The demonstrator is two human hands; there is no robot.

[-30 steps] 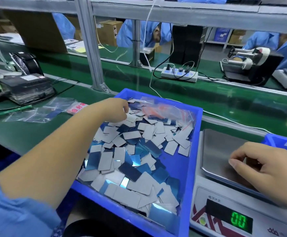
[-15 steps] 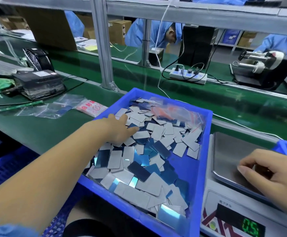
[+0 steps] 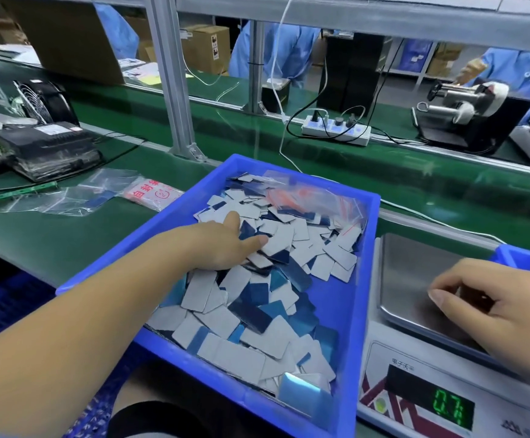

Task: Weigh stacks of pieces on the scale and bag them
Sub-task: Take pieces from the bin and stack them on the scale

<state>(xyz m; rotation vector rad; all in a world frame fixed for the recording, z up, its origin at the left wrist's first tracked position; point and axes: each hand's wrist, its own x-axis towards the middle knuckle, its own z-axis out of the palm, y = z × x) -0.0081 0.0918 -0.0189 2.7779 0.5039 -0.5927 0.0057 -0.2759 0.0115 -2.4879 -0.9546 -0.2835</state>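
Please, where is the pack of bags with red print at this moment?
In the head view, the pack of bags with red print lies on the green table, just left of the blue tray, beside loose clear bags.

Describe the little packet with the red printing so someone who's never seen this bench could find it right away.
Start at the big blue tray of pieces in the middle of the green bench. Just outside the tray's far-left corner, the packet with red printing lies flat on the bench. The clear bags beside it carry no red printing.

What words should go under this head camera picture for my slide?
Left hand digs into pieces in a blue bin; right hand rests on the scale.
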